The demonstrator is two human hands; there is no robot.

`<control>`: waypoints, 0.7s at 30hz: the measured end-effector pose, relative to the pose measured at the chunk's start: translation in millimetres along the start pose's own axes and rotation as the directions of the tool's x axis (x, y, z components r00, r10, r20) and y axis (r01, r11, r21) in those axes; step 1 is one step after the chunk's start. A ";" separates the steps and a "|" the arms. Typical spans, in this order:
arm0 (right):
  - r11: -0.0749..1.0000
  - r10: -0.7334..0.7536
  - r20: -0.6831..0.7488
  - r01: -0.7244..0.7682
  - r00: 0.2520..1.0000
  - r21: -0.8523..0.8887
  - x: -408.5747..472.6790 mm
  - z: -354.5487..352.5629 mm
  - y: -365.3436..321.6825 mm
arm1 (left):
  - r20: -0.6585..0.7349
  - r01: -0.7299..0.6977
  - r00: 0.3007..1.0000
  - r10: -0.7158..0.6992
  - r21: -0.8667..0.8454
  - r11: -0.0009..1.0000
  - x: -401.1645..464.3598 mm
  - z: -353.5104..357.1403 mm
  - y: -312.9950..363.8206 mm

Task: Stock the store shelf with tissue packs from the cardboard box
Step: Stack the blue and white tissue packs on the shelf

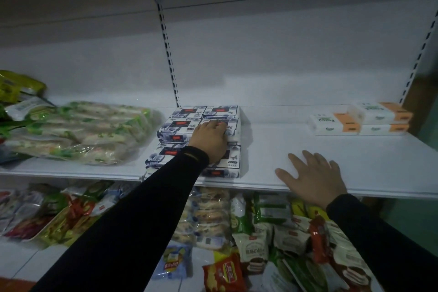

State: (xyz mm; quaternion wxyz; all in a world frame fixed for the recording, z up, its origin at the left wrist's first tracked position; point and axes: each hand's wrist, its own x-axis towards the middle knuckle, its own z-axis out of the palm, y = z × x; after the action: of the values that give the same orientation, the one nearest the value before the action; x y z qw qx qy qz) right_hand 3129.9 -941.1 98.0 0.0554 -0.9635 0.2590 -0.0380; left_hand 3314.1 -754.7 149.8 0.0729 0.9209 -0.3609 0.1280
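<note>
Fingers [219,125] atop blue tissue packs [182,125]

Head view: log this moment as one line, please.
stage: placing | left hand: rests on blue-patterned tissue packs | right hand: flat on shelf | cardboard box: not in view

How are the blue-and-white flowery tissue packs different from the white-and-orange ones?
The blue-and-white flowery tissue packs have dark blue prints and red labels; the white-and-orange tissue packs are plain white with orange ends. The flowery ones sit mid-shelf under the left hand; the orange ones sit far right, untouched. Both are stacked on the white shelf.
</note>
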 end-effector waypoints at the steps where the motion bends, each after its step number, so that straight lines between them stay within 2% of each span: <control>1: 1.000 0.000 -0.002 0.000 1.000 0.001 0.1 0.1 0.0 | -0.001 0.007 1.000 -0.007 -0.012 1.000 1.6 1.2 -0.5; 7: 1.000 0.005 -0.008 -0.005 1.000 0.013 -0.6 0.9 0.3 | -0.042 -0.020 0.999 0.017 -0.062 0.998 -3.3 -3.0 0.8; 11: 1.000 0.008 0.006 -0.008 1.000 -0.002 -2.7 -4.2 0.0 | -0.068 -0.055 0.997 0.047 -0.112 0.992 -39.9 -26.5 4.4; 14: 0.999 -0.041 -0.109 0.037 0.993 -0.035 -16.6 -12.9 -7.2 | -0.111 -0.074 0.992 0.055 -0.184 0.980 -87.0 -43.1 11.6; 18: 0.939 -0.101 -0.384 0.215 0.918 0.267 -66.9 -2.7 -16.9 | -0.080 -0.051 0.996 0.029 -0.294 0.954 -165.1 -42.7 18.8; 21: 0.880 -0.132 -0.420 0.301 0.898 0.367 -120.4 25.7 -14.6 | 0.025 -0.010 0.999 0.020 -0.349 0.937 -223.3 -14.4 22.7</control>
State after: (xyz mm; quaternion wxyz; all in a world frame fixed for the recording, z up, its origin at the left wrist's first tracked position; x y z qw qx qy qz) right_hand 3035.7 -865.7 69.0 0.2065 -0.9252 0.1388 -0.2866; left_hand 3138.2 -623.7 100.2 0.2288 0.8924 -0.3859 0.0495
